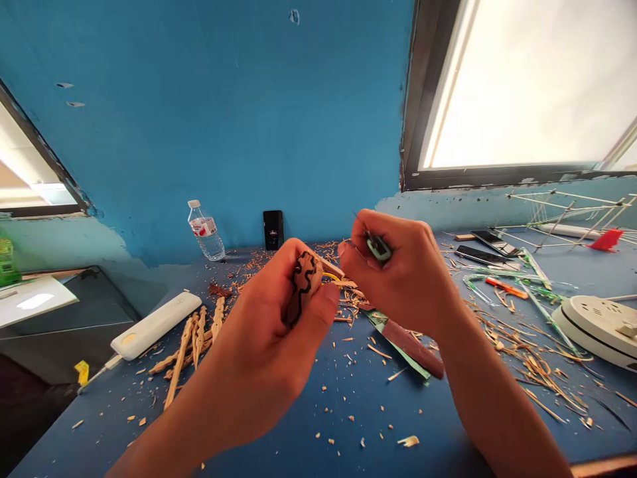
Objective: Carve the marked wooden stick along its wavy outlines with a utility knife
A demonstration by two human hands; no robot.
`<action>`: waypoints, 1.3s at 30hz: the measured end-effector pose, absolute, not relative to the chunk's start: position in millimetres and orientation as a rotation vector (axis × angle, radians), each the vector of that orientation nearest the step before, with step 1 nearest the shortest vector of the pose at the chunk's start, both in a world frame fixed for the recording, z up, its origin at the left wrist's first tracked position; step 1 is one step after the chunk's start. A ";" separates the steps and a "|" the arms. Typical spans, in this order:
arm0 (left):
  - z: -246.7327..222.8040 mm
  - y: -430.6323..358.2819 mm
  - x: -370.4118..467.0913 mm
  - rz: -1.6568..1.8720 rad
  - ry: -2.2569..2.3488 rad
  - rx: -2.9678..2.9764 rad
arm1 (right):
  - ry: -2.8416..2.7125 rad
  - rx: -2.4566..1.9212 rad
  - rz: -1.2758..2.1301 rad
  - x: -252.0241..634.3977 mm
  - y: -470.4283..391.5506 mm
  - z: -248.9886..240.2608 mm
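Observation:
My left hand [279, 338] is closed around a small carved piece of wood [304, 282], which has wavy black lines along its face. Close by on its right, my right hand [393, 265] grips a craft knife [379, 247]; its grey-green end shows above the fist, while most of it is hidden by the fingers. The two hands are held up over the blue table [298, 438], nearly touching at the thumbs. Below the right wrist lies a reddish-brown strip of sandpaper [413, 348] with a green edge.
Carved wooden sticks [184, 352] lie beside a white power strip [156, 325]. A water bottle [205, 232] and a phone [273, 230] stand by the wall. On the right are wood shavings [542, 372], an orange pen [506, 287], a white round device [600, 328] and a stick frame [572, 219].

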State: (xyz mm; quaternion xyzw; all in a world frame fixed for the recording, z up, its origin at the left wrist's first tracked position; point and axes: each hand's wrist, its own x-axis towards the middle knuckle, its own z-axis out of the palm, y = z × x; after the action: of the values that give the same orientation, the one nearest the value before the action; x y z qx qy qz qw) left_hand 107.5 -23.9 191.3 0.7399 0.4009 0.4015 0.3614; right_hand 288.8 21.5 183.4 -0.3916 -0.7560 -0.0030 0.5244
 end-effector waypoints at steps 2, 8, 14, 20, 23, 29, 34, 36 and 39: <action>190.0 -23.4 106.1 0.935 1.101 2.081 | -1.870 -0.949 0.135 297.0 21.5 186.2; 137.4 0.2 83.7 0.543 1.182 2.547 | -2.014 -0.937 0.594 328.3 55.8 162.6; 58.1 24.5 48.0 0.280 1.219 2.595 | -2.409 -1.092 0.706 339.6 49.2 96.2; 44.6 44.0 30.9 0.233 0.716 2.839 | -2.789 -1.043 0.534 330.4 44.7 66.4; 38.6 52.1 26.6 0.249 0.553 2.801 | -2.898 -0.883 0.363 322.6 59.8 54.5; 11.6 59.3 20.4 0.406 0.551 2.525 | -2.903 -0.599 0.042 295.2 71.7 30.4; 3.8 64.3 17.1 0.408 0.577 2.420 | -2.924 -0.571 0.092 280.1 72.6 18.3; 4.4 66.0 15.4 0.362 0.588 2.437 | -2.934 -0.594 0.110 279.2 74.4 12.8; 5.3 67.4 14.0 0.328 0.577 2.374 | -2.923 -0.611 0.128 279.8 76.1 6.4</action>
State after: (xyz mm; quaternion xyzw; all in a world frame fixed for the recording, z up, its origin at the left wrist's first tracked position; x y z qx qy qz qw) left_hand 14.0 67.4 5.3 0.9085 0.2208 0.1256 0.3318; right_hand 279.8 76.1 6.4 -0.2039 -0.9751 0.0426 0.0762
